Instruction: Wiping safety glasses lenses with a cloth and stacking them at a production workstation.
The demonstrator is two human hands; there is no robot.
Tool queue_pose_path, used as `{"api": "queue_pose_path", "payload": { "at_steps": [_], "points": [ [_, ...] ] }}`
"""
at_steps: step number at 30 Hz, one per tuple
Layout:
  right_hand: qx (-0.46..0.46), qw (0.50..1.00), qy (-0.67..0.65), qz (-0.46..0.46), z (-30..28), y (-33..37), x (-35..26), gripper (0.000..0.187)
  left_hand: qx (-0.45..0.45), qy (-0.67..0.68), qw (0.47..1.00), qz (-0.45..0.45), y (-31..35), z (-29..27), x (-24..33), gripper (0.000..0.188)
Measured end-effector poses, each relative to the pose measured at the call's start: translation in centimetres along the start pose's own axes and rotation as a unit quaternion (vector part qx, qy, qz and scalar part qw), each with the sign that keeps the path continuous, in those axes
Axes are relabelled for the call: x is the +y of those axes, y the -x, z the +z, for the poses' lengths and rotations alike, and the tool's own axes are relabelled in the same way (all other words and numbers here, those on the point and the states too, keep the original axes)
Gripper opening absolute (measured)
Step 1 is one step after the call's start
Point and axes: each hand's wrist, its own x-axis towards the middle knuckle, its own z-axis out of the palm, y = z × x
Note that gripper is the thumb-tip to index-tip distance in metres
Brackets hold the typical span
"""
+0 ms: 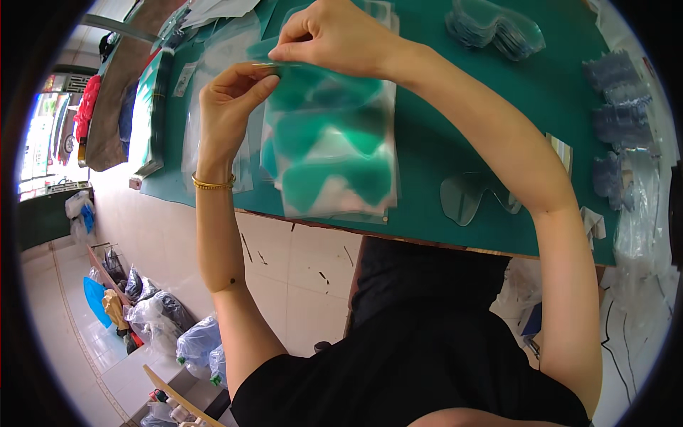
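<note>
A stack of thin clear plastic sheets point(331, 153) lies at the front of the green table, showing several green goggle-shaped areas. Thumb and fingers of my left hand point(229, 103) are closed on the raised far edge of the top sheet, near its left corner. Just beyond, my right hand point(334, 39) reaches across from the right and pinches at the same edge; its fingertips are close to those of the left. Exactly what lies between the right fingertips is partly hidden.
A pile of clear goggle-shaped lenses point(494, 28) sits at the far right, and one loose lens point(464, 199) lies near the front edge beside my right forearm. More stacked pieces point(620, 124) line the right side. Clear film point(220, 92) and a sheet stack point(151, 114) are on the left.
</note>
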Motion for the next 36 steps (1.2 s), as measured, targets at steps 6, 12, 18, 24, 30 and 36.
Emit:
{"api": "queue_pose_path", "payload": {
  "at_steps": [6,12,18,24,30,36],
  "points": [
    [0.240,0.930,-0.223,0.165,-6.8,0.2,7.0,0.027,0.002,0.024,0.992,-0.126,-0.3,0.3,-3.0,0.024],
    [0.431,0.899,-0.071,0.033,-14.0,5.4,0.9,0.021,0.154,-0.305,0.940,0.014,0.3,1.8,-0.5,0.052],
    [0.187,0.895,0.293,-0.279,-10.1,14.8,-7.0,0.013,-0.074,0.505,0.850,-0.130,6.6,11.8,7.1,0.045],
    [0.128,0.911,0.308,-0.242,-10.1,23.1,-6.4,0.042,-0.107,0.555,0.794,-0.224,9.8,18.2,6.5,0.022],
    [0.086,0.923,0.355,-0.120,-9.9,29.5,-9.3,0.035,-0.115,0.539,0.782,-0.290,13.5,22.2,7.2,0.038],
    [0.154,0.967,0.191,-0.075,-11.1,30.3,-8.6,0.019,-0.007,0.407,0.882,-0.238,14.5,21.9,7.7,0.047]
  ]
}}
